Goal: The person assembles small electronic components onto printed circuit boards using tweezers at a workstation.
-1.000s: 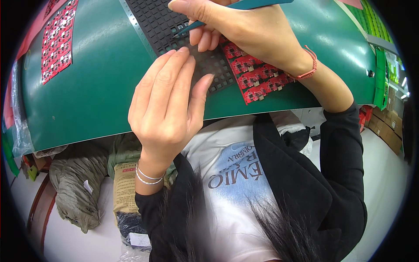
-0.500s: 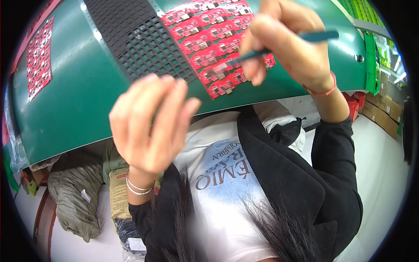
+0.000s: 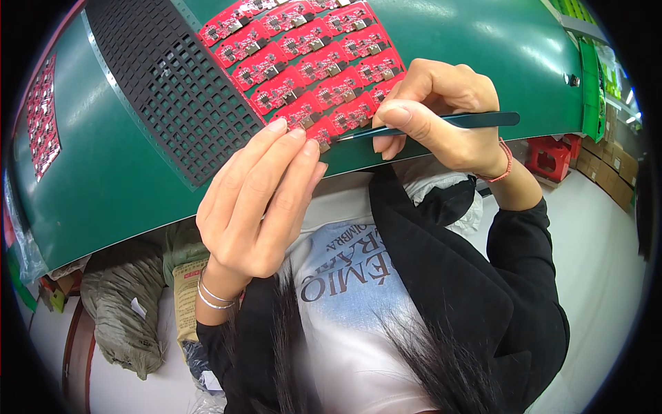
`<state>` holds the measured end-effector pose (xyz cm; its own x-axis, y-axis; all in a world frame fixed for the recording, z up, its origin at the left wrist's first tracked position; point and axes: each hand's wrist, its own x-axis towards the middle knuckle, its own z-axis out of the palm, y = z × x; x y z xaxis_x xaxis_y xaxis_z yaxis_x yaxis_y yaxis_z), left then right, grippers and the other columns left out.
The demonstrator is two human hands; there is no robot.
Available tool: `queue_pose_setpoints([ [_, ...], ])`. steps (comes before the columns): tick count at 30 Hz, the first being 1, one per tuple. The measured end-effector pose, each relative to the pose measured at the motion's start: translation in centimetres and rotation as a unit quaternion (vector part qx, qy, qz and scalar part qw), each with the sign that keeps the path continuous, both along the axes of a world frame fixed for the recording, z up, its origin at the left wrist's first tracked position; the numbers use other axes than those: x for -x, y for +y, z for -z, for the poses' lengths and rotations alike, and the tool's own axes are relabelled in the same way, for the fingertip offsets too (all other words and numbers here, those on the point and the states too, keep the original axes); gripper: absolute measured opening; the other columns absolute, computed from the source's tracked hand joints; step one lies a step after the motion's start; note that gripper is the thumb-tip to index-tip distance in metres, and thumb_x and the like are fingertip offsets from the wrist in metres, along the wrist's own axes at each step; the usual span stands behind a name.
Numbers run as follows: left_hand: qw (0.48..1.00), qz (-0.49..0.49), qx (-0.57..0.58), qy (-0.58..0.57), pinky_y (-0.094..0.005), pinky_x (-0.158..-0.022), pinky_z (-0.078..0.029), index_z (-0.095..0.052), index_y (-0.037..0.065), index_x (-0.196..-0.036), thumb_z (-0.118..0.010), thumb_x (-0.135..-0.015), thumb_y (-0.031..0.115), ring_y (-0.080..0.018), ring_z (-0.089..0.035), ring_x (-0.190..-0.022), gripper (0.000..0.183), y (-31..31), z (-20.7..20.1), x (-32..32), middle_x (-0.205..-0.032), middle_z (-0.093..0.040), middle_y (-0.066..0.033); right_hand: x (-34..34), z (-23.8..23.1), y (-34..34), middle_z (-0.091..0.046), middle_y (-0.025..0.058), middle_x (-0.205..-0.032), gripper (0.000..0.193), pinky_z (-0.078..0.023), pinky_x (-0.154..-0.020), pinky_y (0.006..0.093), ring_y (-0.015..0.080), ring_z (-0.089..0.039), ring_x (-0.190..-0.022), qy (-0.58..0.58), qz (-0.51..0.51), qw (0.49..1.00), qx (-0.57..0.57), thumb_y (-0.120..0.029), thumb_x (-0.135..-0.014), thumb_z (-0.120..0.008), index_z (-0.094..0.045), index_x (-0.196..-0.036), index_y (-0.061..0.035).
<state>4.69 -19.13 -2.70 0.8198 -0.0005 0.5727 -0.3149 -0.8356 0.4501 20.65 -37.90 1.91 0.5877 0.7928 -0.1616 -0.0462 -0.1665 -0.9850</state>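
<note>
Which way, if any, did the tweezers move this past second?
Yes: tweezers moved rightward, tips leaving the black grid mat for the near edge of the red circuit-board panel.

Room over green tabletop (image 3: 476,55) right of red boards (image 3: 317,65); left hand (image 3: 255,196), tweezers (image 3: 483,120) crowd near edge.

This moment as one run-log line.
right hand: holds tweezers, tips at near corner of red circuit boards | left hand: at same corner | black grid mat: left of boards, on green table
</note>
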Motion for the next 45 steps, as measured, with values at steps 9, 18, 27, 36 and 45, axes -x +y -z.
queue_pose_setpoints([
  [9,1.0,-0.001,0.001,-0.007,-0.0358,-0.08,-0.064,-0.078,-0.003,-0.101,-0.085,-0.076,0.002,-0.0295,-0.075,-0.099,0.027,0.1,0.1,0.0,-0.102,-0.076,-0.0141,0.1,0.1,0.2,-0.07,0.0062,-0.07,0.023,-0.059,-0.057,0.0222,0.0106,-0.073,-0.066,-0.017,-0.01,1.0,0.01,-0.012,-0.096,-0.076,-0.066,-0.081,0.0012],
  [18,1.0,0.005,0.0,-0.008,-0.0358,-0.08,-0.064,-0.077,-0.004,-0.101,-0.084,-0.076,0.002,-0.0298,-0.075,-0.099,0.026,0.2,0.2,0.1,-0.102,-0.076,-0.0147,0.4,-0.1,0.4,-0.07,0.0058,-0.068,0.024,-0.058,-0.055,0.0219,0.01,-0.072,-0.064,-0.011,0.002,1.0,0.017,-0.013,-0.096,-0.076,-0.067,-0.079,0.0006],
  [27,1.0,0.0,-0.011,-0.018,-0.035,-0.079,-0.063,-0.078,0.0,-0.103,-0.082,-0.078,0.004,-0.0281,-0.074,-0.098,0.026,0.4,0.6,0.0,-0.102,-0.075,-0.0128,0.5,0.2,0.7,-0.07,0.0061,-0.068,0.025,-0.059,-0.056,0.0223,0.0105,-0.073,-0.064,-0.025,0.008,0.999,0.026,-0.014,-0.096,-0.077,-0.066,-0.078,-0.0001],
  [36,0.981,-0.03,-0.161,-0.103,-0.0351,-0.085,-0.051,-0.08,0.008,-0.1,-0.076,-0.084,0.012,-0.0165,-0.069,-0.102,0.017,0.7,0.7,-0.2,-0.104,-0.071,0.0005,-0.7,-1.9,2.0,-0.07,0.0054,-0.069,0.026,-0.056,-0.054,0.022,0.0095,-0.07,-0.061,-0.003,0.001,0.998,0.058,-0.018,-0.098,-0.074,-0.069,-0.081,0.0001],
  [45,0.991,-0.111,-0.072,-0.024,-0.0393,-0.089,-0.056,-0.079,0.001,-0.108,-0.077,-0.089,0.017,-0.0309,-0.072,-0.104,0.025,4.6,-1.6,1.5,-0.112,-0.073,-0.0139,-2.4,-1.8,14.0,-0.067,0.0045,-0.064,0.042,-0.05,-0.049,0.0203,0.0075,-0.066,-0.057,0.011,-0.068,0.994,-0.081,-0.031,-0.102,-0.07,-0.064,-0.075,-0.0006],
])
